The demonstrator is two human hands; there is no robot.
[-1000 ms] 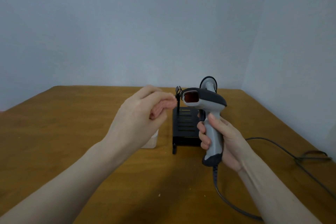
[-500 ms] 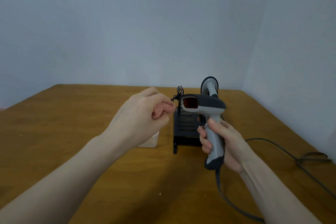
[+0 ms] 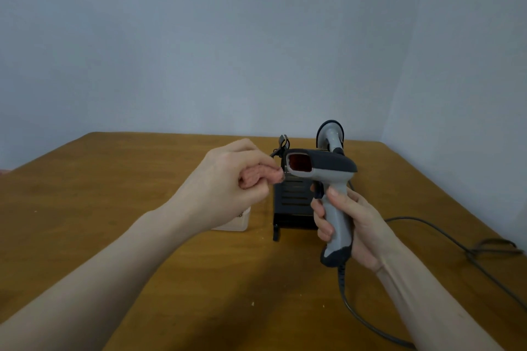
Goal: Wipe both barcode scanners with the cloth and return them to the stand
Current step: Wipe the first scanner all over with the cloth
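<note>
My right hand (image 3: pixel 362 225) grips the handle of a grey and black barcode scanner (image 3: pixel 328 165), held upright above the table with its red window facing left. My left hand (image 3: pixel 228 179) pinches a small pink cloth (image 3: pixel 265 175) in curled fingers, its tip just left of the scanner's window. Whether the cloth touches the window is unclear. Behind them a black stand (image 3: pixel 293 202) sits on the table. A second grey scanner (image 3: pixel 332 134) rises at the stand's back right, mostly hidden by the held scanner.
The wooden table (image 3: pixel 114 208) ends at walls behind and to the right. The held scanner's cable (image 3: pixel 345 299) hangs down to the table. Another cable (image 3: pixel 427 222) runs off to a tangle at the right edge. A small pale container (image 3: pixel 236 222) stands behind my left wrist.
My left hand has edged the cloth closer to the scanner's window and a little lower. The scanner has dropped slightly in my right hand's grip.
</note>
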